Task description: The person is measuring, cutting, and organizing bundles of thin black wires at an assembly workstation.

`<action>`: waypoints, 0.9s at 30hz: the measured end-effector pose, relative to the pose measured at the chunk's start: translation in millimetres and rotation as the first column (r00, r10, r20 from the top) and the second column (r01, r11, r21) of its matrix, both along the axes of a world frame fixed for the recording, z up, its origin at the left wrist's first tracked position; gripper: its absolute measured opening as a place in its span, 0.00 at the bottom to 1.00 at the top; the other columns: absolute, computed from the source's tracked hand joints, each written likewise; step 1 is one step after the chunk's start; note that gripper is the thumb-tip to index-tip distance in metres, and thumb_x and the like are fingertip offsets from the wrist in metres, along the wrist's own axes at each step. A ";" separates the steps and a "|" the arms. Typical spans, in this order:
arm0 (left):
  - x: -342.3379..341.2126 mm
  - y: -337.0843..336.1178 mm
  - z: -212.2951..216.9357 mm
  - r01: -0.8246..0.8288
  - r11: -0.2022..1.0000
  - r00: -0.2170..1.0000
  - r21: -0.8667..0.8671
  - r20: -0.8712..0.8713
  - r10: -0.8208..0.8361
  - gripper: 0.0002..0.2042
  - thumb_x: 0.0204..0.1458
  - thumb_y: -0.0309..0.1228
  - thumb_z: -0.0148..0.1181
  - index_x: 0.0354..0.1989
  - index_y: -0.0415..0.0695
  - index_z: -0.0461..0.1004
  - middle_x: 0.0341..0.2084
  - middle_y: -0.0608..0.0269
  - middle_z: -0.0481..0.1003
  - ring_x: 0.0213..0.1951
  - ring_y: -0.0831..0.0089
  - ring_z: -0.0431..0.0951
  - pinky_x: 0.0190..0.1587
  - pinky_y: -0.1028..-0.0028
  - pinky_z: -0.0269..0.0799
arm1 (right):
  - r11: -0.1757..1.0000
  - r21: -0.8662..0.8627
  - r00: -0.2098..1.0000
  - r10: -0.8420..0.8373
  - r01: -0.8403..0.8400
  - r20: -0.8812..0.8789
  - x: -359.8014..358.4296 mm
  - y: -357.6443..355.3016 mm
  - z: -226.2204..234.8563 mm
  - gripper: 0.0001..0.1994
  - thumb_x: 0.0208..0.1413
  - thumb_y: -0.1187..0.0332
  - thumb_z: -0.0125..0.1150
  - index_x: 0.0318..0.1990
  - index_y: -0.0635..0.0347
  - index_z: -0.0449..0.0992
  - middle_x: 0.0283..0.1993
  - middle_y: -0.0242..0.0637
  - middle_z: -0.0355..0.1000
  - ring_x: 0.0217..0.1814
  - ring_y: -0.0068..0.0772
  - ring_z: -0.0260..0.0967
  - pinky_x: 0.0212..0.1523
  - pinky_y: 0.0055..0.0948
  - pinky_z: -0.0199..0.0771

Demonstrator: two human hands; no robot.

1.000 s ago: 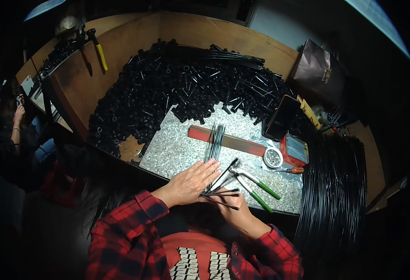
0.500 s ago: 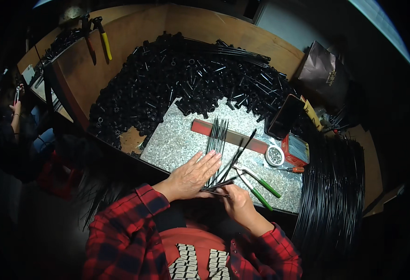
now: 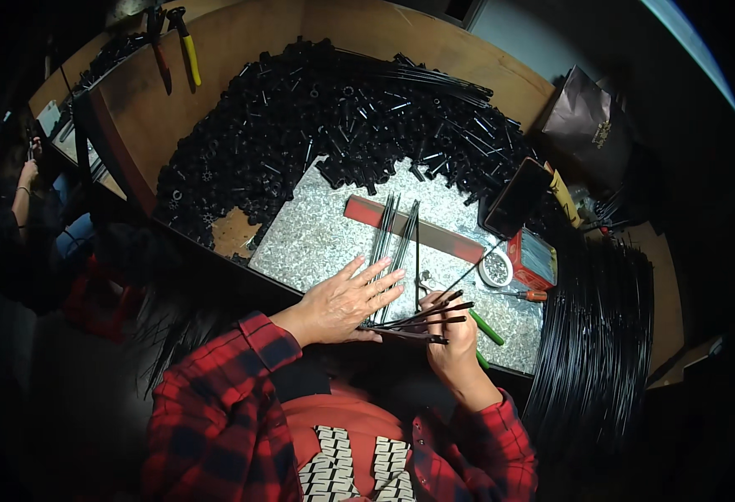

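Observation:
My left hand [image 3: 342, 303] lies palm down, fingers spread, across several thin black rods [image 3: 394, 243]. The rods stand out past its fingertips toward the far side, in two loose groups. Close to my body, several black rods with thicker tips [image 3: 434, 320] fan out to the right, crossing in front of my right hand [image 3: 453, 343]. My right hand's fingers are closed, apparently on a thin black rod [image 3: 478, 266] slanting up to the right; the rods partly hide the grip. Green-handled pliers [image 3: 488, 328] lie beneath and beside my right hand, their jaws mostly hidden.
A red-and-brown bar [image 3: 434, 235] lies across the speckled board [image 3: 300, 243]. Black parts [image 3: 300, 125] are heaped behind. A white cup [image 3: 495, 269], red box [image 3: 535, 259], screwdriver [image 3: 535, 295] and phone [image 3: 518, 197] are at right, beside bundled rods [image 3: 598, 326]. Another person [image 3: 24, 201] sits far left.
My right hand has moved right and turned, and the tipped rods now fan out across it. The rods under my left hand have spread into two groups. My left hand stays nearly in place.

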State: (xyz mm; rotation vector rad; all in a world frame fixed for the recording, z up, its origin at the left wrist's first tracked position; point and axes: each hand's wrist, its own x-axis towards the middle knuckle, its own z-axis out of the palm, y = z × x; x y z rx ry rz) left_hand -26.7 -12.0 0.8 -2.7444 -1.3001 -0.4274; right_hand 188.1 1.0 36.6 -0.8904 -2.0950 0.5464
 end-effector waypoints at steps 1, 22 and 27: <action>-0.5 -0.3 0.0 0.006 1.000 1.000 -0.004 -0.003 -0.006 0.41 0.47 0.61 0.54 0.64 0.45 0.57 0.66 0.58 0.53 0.68 0.58 0.50 0.66 0.54 0.47 | 1.000 -0.030 1.000 0.005 -0.004 0.025 0.5 1.3 -2.4 0.05 0.50 0.84 0.53 0.33 0.67 0.66 0.32 0.47 0.65 0.31 0.51 0.65 0.31 0.39 0.66; 15.6 0.4 -13.1 0.078 0.996 0.997 0.034 -0.027 -0.077 0.39 0.45 0.49 0.60 0.64 0.40 0.57 0.65 0.55 0.55 0.68 0.58 0.52 0.66 0.59 0.51 | 0.943 -0.112 0.932 0.329 -0.315 0.150 6.7 -19.0 -18.0 0.11 0.46 0.81 0.59 0.39 0.66 0.70 0.38 0.46 0.68 0.39 0.52 0.69 0.38 0.38 0.72; 14.5 0.5 0.2 0.139 0.982 0.987 -0.125 0.100 -0.127 0.39 0.45 0.50 0.60 0.63 0.40 0.58 0.65 0.55 0.55 0.68 0.60 0.50 0.67 0.58 0.48 | 0.991 0.042 0.951 0.108 -0.125 0.288 24.1 -8.4 9.6 0.14 0.45 0.78 0.61 0.42 0.65 0.70 0.40 0.46 0.67 0.41 0.50 0.69 0.38 0.39 0.71</action>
